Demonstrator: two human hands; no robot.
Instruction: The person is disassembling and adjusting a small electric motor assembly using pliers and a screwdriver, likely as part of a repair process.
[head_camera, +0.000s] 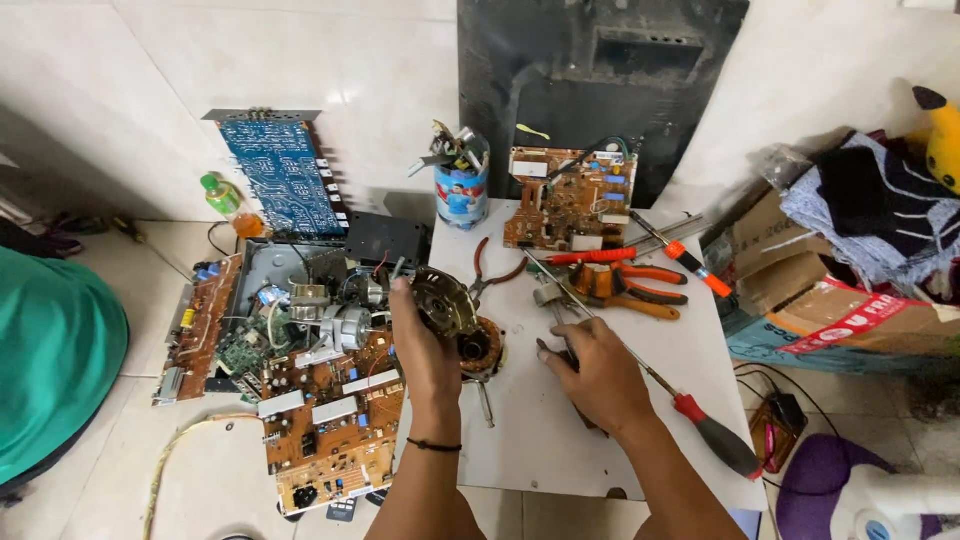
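So, sitting on the white board (560, 440): small electric motor (455, 320), propped up right against left hand (420, 350), fingers wrapped tight round its metal end cap. Right hand (595, 375) just beside, curled shut around a dark tool, hard to tell which. Further right, crumpled cardboard box (850, 320) with red-and-white tape. Behind, blue-labelled can (461, 192).
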